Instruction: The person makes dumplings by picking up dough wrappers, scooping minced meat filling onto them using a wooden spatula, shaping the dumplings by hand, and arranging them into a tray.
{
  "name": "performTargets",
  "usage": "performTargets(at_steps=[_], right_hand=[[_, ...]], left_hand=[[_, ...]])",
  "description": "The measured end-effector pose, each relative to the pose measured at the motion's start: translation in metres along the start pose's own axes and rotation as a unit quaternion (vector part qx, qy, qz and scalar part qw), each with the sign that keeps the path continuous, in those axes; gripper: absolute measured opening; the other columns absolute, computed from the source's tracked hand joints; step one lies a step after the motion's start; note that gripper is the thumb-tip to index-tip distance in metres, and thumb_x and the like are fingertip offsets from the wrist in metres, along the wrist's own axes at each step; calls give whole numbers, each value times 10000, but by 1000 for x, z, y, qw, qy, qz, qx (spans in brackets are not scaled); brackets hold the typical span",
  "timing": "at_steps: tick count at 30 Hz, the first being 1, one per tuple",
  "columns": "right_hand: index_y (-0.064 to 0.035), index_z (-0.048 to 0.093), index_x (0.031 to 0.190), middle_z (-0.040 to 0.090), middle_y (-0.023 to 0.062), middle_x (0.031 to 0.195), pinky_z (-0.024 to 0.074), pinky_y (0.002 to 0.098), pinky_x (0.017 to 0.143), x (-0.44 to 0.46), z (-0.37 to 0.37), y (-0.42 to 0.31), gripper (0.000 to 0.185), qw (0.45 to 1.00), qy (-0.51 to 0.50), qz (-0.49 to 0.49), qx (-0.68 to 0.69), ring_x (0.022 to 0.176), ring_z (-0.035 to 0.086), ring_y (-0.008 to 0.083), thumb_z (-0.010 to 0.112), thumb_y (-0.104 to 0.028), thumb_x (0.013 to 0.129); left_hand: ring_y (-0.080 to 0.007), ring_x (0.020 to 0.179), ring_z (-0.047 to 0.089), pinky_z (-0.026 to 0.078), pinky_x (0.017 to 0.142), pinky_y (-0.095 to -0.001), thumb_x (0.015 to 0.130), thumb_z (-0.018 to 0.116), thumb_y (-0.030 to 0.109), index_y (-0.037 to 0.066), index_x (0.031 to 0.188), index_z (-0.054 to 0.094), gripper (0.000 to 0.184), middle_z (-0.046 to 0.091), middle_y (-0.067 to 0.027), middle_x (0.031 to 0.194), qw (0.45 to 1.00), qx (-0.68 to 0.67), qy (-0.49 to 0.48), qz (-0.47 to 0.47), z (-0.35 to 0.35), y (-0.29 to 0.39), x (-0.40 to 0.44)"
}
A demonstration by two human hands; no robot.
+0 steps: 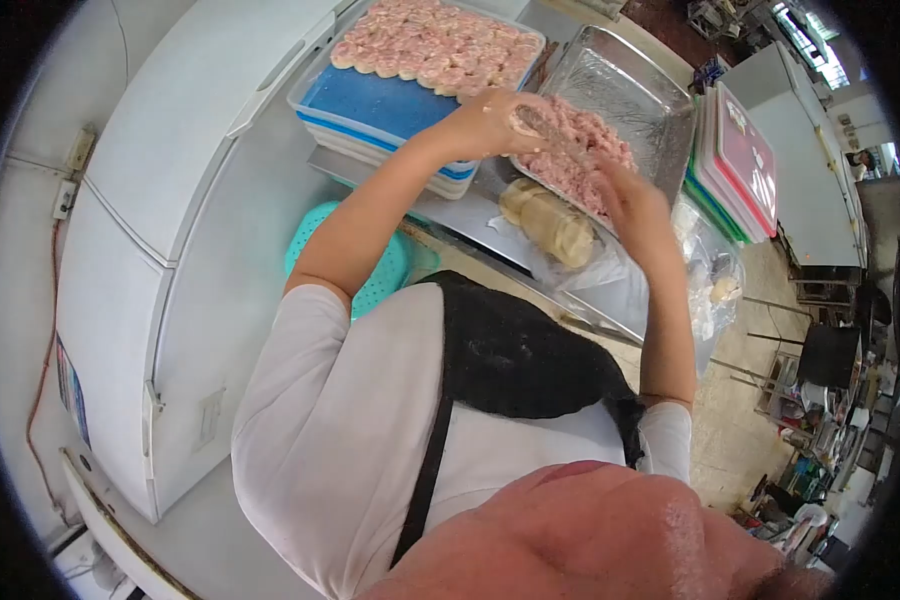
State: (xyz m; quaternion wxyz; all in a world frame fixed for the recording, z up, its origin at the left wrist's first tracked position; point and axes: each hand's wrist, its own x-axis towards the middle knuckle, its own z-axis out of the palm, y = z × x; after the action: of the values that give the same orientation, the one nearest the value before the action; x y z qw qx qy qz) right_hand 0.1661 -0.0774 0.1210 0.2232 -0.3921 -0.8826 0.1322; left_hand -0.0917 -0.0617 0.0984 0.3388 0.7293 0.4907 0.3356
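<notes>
My left hand (497,124) is raised at the near edge of the ground meat (582,150), its fingers curled around something small and smeared that I cannot make out. My right hand (634,208) is over the right side of the meat, its fingers blurred by motion. The pink meat lies heaped at the near end of a metal tray (625,85). Just below it, a stack of round dough wrappers (550,222) lies on its side on plastic wrap (595,270). To the left, rows of meat-filled dumplings (435,42) sit on a blue sheet (375,105) in a plastic container.
Stacked containers (390,150) stand under the dumplings. Right of the tray is a stack of coloured lids (735,160), with a plastic bag (715,285) nearby. A turquoise perforated basket (370,285) sits below the table edge. A white freezer (180,150) stands at the left.
</notes>
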Motion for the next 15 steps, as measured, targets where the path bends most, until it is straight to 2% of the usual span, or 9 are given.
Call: performTargets(at_steps=[1, 3, 4, 7, 8, 11, 12, 15], right_hand=[[-59, 589, 1163, 627, 216, 1027, 479, 412, 788, 1, 15, -1, 293, 999, -13, 22, 30, 946, 608, 385, 522, -224, 931], [-46, 581, 1167, 624, 230, 1030, 476, 415, 803, 8, 34, -7, 302, 994, -39, 60, 85, 963, 598, 397, 517, -224, 932], [-26, 585, 1160, 625, 240, 1006, 477, 387, 803, 8, 36, -9, 307, 997, -13, 49, 63, 943, 619, 372, 523, -224, 934], [-16, 597, 1150, 635, 231, 989, 472, 362, 785, -4, 44, -4, 306, 983, 8, 151, 104, 923, 645, 313, 534, -225, 936], [-4, 605, 1143, 665, 163, 956, 467, 322, 768, -13, 49, 3, 310, 976, 31, 174, 125, 867, 639, 221, 545, -227, 937], [-9, 616, 1146, 628, 51, 786, 448, 253, 610, -53, 57, 26, 310, 942, 55, 277, 179, 666, 569, 117, 539, -233, 947], [-18, 619, 1148, 583, 21, 745, 405, 230, 562, -65, 56, 26, 308, 923, 68, 305, 225, 616, 512, 88, 535, -239, 951], [-43, 625, 1155, 467, -50, 647, 285, 181, 449, -101, 57, 18, 304, 859, 121, 375, 328, 500, 369, 22, 524, -257, 963]], left_hand=[[-153, 732, 603, 491, 625, -314, 733, 762, 241, 69, 1004, 622, 350, 623, -96, 905, 998, -19, -22, -61, -5, 0, -5], [-129, 689, 588, 481, 570, -300, 737, 769, 263, 66, 1002, 626, 359, 615, -88, 889, 999, -37, 12, -32, -14, -18, -12], [-117, 668, 581, 475, 543, -293, 740, 772, 274, 65, 1001, 628, 365, 611, -84, 882, 998, -46, 31, -18, -21, -28, -15], [-145, 721, 583, 489, 626, -310, 745, 775, 312, 58, 1048, 631, 420, 601, -79, 856, 992, -116, 27, -34, -53, -56, -24], [-178, 804, 584, 487, 726, -335, 750, 766, 343, 63, 1141, 610, 506, 601, -77, 880, 990, 78, 75, 87, -66, -74, -26], [-218, 731, 589, 483, 669, -354, 737, 752, 380, 41, 1050, 594, 488, 611, -110, 799, 986, 104, 130, -14, -92, -99, -43], [-236, 719, 596, 484, 665, -354, 732, 742, 355, 49, 1141, 565, 540, 608, -129, 814, 993, 69, 86, -32, -98, -105, -46], [-327, 967, 580, 454, 892, -384, 743, 731, 298, 99, 1301, 495, 638, 591, -173, 1025, 987, 152, 42, 41, -96, -114, -43]])
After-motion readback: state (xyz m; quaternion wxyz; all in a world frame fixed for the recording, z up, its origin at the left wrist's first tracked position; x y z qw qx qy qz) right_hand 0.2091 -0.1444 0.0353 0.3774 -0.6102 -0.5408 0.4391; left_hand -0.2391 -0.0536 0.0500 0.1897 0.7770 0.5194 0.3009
